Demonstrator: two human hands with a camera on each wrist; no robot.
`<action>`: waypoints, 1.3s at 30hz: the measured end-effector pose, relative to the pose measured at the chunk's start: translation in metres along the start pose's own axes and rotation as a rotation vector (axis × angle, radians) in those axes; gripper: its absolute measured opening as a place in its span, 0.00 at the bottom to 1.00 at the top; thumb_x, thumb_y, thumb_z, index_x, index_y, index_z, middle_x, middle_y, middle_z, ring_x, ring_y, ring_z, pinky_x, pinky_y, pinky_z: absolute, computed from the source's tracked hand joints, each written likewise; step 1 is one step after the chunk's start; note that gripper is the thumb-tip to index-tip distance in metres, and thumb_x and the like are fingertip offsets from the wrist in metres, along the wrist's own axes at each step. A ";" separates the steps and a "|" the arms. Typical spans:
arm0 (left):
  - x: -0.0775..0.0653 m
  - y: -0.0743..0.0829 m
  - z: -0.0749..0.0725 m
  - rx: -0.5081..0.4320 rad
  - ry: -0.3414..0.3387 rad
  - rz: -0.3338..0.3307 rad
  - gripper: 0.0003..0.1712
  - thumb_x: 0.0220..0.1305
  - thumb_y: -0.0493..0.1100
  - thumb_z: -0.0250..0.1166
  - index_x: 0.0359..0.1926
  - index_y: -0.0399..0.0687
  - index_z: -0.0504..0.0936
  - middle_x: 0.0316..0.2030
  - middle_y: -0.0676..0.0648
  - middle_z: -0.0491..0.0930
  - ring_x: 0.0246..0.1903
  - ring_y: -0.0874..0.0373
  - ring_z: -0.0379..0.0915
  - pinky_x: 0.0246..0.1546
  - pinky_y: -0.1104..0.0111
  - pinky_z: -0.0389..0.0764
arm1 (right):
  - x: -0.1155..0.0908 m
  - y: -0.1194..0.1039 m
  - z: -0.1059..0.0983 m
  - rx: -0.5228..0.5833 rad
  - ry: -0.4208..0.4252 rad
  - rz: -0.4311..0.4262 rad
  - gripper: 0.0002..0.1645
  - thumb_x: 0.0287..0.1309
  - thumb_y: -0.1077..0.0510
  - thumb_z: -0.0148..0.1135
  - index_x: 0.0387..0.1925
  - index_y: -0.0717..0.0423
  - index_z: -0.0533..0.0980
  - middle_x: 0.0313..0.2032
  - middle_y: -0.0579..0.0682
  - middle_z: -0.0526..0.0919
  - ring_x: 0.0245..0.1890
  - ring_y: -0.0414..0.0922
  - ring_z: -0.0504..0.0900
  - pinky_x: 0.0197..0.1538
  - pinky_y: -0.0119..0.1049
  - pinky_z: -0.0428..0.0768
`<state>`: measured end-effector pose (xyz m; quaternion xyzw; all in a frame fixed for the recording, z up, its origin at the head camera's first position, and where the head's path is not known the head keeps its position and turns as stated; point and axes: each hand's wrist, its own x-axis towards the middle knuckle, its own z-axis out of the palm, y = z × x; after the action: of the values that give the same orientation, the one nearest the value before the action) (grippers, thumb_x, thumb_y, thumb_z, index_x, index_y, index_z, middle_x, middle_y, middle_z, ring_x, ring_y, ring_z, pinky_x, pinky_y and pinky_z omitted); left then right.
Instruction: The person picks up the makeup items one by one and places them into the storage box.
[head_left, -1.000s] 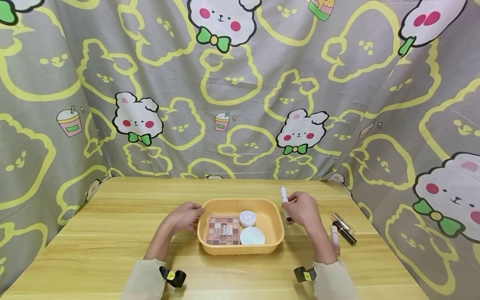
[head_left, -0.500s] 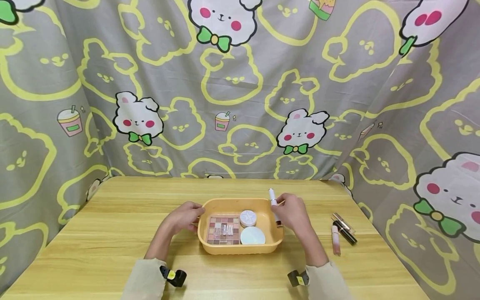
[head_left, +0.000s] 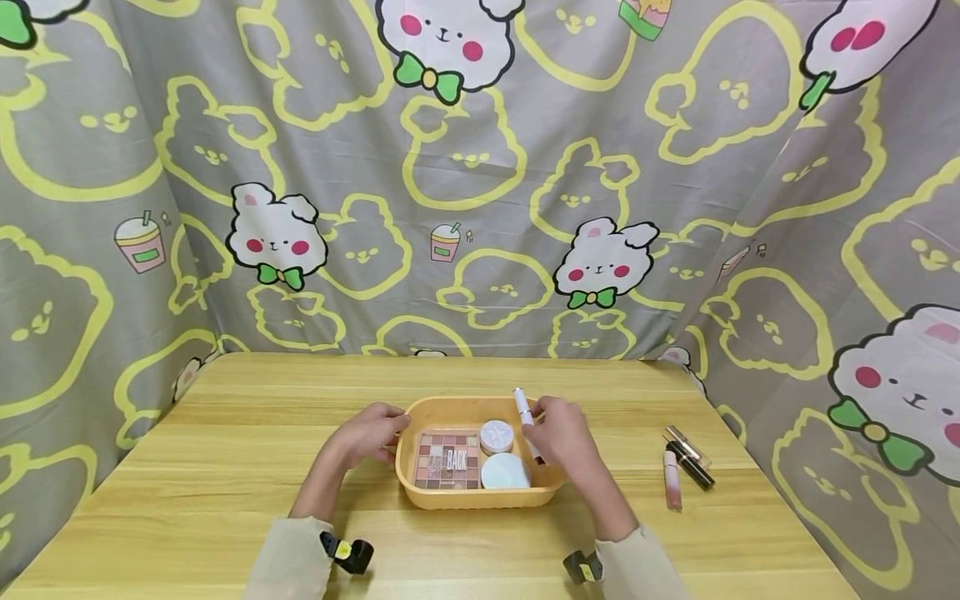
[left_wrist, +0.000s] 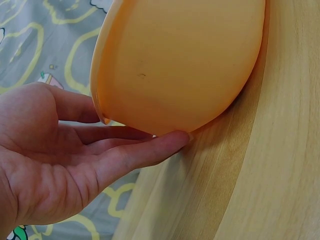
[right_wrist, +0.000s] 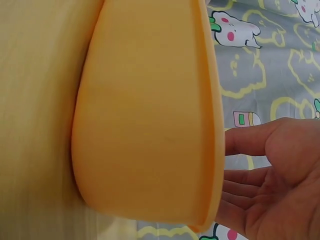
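A yellow plastic basket (head_left: 483,498) sits on the table, holding an eyeshadow palette (head_left: 447,461), a small round white case (head_left: 497,437) and a larger pale round compact (head_left: 506,472). At its left end, my left hand (head_left: 369,433) holds the rim, the thumb against the outer wall in the left wrist view. My right hand (head_left: 561,433) pinches a white-capped, dark-ended tube (head_left: 522,406), apparently lip gloss, slanted over the basket's right part. In the right wrist view, the basket wall (right_wrist: 145,120) hides the tube and my right fingertips.
Right of the basket lie a pink-and-white lip gloss tube (head_left: 672,481), a black tube (head_left: 691,465) and a gold-toned tube (head_left: 687,446) on the wooden table (head_left: 225,467). A patterned grey curtain (head_left: 480,167) hangs behind and on both sides.
My right hand has carried the white-capped tube leftward, from the table beside the basket to over its inside. My left hand and the basket have stayed in place.
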<state>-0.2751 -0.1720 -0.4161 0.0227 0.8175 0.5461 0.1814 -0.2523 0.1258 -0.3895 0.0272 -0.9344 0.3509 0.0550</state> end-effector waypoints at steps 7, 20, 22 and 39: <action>0.001 0.000 0.001 0.002 -0.002 -0.002 0.24 0.79 0.41 0.47 0.64 0.26 0.73 0.52 0.37 0.82 0.45 0.51 0.83 0.36 0.61 0.87 | -0.003 -0.002 0.006 -0.007 -0.047 0.006 0.06 0.58 0.66 0.67 0.37 0.65 0.79 0.23 0.52 0.82 0.15 0.43 0.80 0.16 0.30 0.77; -0.002 0.000 0.000 0.007 -0.005 0.007 0.25 0.79 0.41 0.47 0.65 0.26 0.72 0.54 0.36 0.82 0.48 0.48 0.83 0.39 0.58 0.87 | -0.004 -0.001 0.013 -0.134 -0.088 -0.026 0.06 0.52 0.68 0.67 0.32 0.63 0.77 0.25 0.53 0.78 0.24 0.45 0.76 0.21 0.32 0.74; -0.002 0.000 0.000 0.008 -0.005 0.005 0.25 0.79 0.41 0.47 0.65 0.26 0.72 0.54 0.36 0.81 0.48 0.48 0.83 0.39 0.58 0.87 | -0.004 -0.001 0.015 -0.135 -0.099 -0.023 0.05 0.54 0.67 0.67 0.31 0.63 0.77 0.25 0.52 0.78 0.23 0.45 0.76 0.21 0.32 0.75; 0.000 0.000 0.001 0.009 -0.002 0.008 0.25 0.79 0.41 0.47 0.65 0.25 0.71 0.55 0.35 0.81 0.49 0.47 0.82 0.40 0.58 0.88 | -0.004 0.003 0.023 -0.213 -0.067 -0.052 0.08 0.58 0.66 0.65 0.25 0.61 0.75 0.20 0.51 0.74 0.22 0.46 0.74 0.23 0.34 0.72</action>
<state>-0.2745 -0.1716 -0.4162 0.0273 0.8198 0.5431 0.1798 -0.2501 0.1126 -0.4090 0.0573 -0.9667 0.2467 0.0355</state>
